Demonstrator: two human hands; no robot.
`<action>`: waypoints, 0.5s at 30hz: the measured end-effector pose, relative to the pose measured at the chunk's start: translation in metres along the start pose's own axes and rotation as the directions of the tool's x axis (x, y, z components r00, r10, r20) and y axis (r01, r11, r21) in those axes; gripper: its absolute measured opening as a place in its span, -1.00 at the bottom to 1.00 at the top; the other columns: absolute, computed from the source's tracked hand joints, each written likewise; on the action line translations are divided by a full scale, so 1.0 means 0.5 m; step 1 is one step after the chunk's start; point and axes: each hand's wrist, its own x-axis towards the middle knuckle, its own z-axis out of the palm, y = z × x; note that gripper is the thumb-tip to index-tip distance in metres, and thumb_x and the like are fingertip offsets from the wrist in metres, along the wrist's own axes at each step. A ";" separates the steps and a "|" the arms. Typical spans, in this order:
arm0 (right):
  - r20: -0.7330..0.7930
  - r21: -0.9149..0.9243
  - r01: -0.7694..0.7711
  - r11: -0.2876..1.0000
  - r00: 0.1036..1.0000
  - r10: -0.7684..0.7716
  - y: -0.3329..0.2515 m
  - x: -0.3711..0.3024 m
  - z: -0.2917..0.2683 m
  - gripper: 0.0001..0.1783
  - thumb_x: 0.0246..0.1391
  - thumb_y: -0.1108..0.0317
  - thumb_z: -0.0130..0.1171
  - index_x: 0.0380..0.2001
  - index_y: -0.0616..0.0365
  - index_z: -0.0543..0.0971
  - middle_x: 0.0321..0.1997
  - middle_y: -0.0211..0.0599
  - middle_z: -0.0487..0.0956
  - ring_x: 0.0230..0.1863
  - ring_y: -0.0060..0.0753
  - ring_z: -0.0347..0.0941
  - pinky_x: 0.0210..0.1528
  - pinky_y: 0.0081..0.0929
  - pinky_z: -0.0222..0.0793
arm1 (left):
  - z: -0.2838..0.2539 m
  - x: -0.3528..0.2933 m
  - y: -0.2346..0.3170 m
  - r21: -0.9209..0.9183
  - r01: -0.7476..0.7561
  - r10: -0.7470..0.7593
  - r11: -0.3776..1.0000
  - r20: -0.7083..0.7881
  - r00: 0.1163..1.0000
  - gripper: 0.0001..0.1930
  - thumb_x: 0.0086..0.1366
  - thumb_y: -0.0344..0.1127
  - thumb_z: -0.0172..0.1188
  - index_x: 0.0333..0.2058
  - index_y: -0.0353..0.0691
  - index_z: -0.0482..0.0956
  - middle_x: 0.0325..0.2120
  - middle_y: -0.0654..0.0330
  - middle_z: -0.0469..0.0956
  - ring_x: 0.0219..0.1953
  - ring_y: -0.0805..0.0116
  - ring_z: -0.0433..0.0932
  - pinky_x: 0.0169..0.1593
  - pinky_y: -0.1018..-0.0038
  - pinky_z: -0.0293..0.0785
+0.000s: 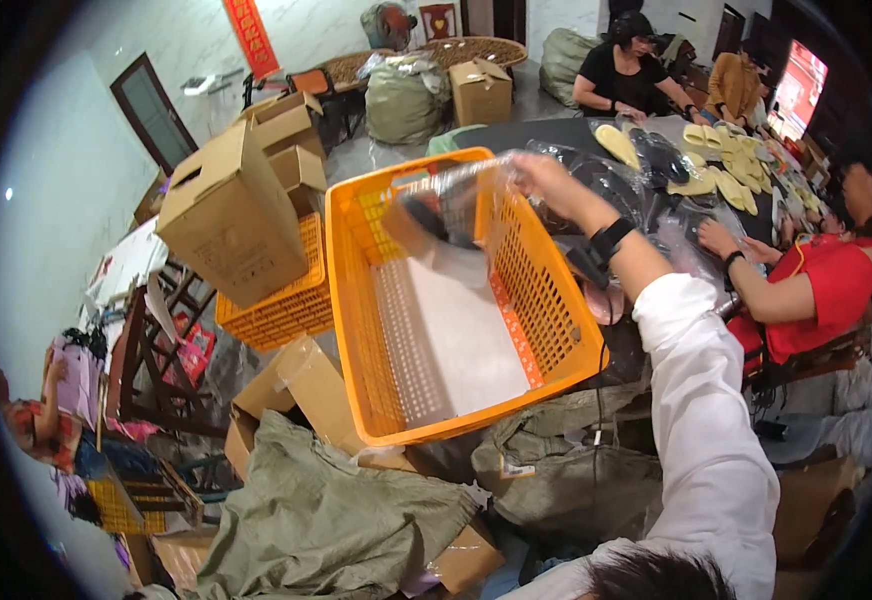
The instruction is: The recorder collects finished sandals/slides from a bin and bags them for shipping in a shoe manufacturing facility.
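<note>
Right hand (pixel 544 180) grips clear bag (pixel 444 235) by right end, dark contents blurred. Bag sits over far half of crate (pixel 354 300). Left hand out of view. Risk: slick plastic could slip grip; loose film could snag crate edge.

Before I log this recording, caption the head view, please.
A right hand holds a blurred clear plastic bag with dark contents at the far end of a rectangular orange plastic crate.
</note>
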 end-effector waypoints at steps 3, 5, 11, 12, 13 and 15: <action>-0.222 -0.119 0.184 0.976 0.953 -0.207 -0.185 -0.047 -0.120 -0.67 0.17 0.23 -0.14 -0.09 0.18 0.40 -0.20 -0.44 0.49 -0.27 -0.64 0.40 -0.27 -0.67 0.33 | -0.057 0.046 0.070 -0.285 -0.037 0.021 0.958 -0.058 0.998 -0.63 0.32 -0.17 -0.26 -0.05 -0.26 0.35 -0.09 0.06 0.38 -0.06 0.28 0.34 -0.07 0.50 0.31; -0.293 -0.269 0.216 0.939 0.910 -0.293 -0.255 -0.070 -0.121 -0.61 0.15 0.19 -0.12 -0.03 0.18 0.37 -0.15 -0.44 0.47 -0.20 -0.65 0.38 -0.18 -0.68 0.28 | -0.068 0.038 0.069 -0.539 -0.011 -0.017 0.842 -0.047 0.999 -0.63 0.32 -0.17 -0.26 -0.04 -0.26 0.34 -0.09 0.06 0.38 -0.06 0.29 0.34 -0.06 0.50 0.30; -0.187 -0.613 0.310 0.726 0.836 -0.515 -0.266 -0.156 -0.212 -0.63 0.07 0.18 0.00 -0.24 0.31 0.49 -0.27 -0.34 0.54 -0.25 -0.55 0.39 -0.16 -0.58 0.25 | -0.125 0.006 0.071 -0.986 -0.014 -0.060 0.168 -0.024 0.998 -0.63 0.33 -0.18 -0.26 -0.01 -0.25 0.32 -0.09 0.06 0.37 -0.06 0.30 0.33 -0.05 0.50 0.29; -0.148 -0.619 0.204 0.758 0.918 -0.368 -0.236 -0.177 -0.250 -0.63 0.04 0.19 0.02 -0.28 0.33 0.50 -0.31 -0.30 0.54 -0.28 -0.53 0.40 -0.19 -0.54 0.28 | -0.140 -0.004 0.082 -0.999 -0.021 -0.048 0.036 -0.023 0.999 -0.62 0.33 -0.18 -0.26 -0.01 -0.25 0.32 -0.09 0.06 0.37 -0.06 0.30 0.32 -0.05 0.50 0.28; -0.050 -0.731 0.153 0.665 0.960 -0.276 -0.202 -0.212 -0.264 -0.66 -0.03 0.22 0.05 -0.30 0.31 0.51 -0.33 -0.16 0.55 -0.30 -0.41 0.44 -0.20 -0.46 0.31 | -0.152 -0.021 0.086 -0.995 -0.022 -0.043 -0.095 -0.018 0.999 -0.62 0.33 -0.18 -0.26 -0.01 -0.25 0.31 -0.10 0.06 0.37 -0.06 0.30 0.32 -0.05 0.50 0.28; -0.092 -0.902 -0.134 0.410 0.988 0.120 -0.097 -0.222 -0.187 -0.53 -0.11 0.19 0.13 -0.14 0.28 0.44 -0.12 0.04 0.47 -0.01 -0.15 0.34 0.01 -0.42 0.20 | -0.154 -0.108 0.049 -0.972 0.003 -0.099 -0.237 0.027 0.995 -0.62 0.33 -0.18 -0.26 0.00 -0.25 0.31 -0.10 0.06 0.37 -0.06 0.30 0.32 -0.04 0.50 0.28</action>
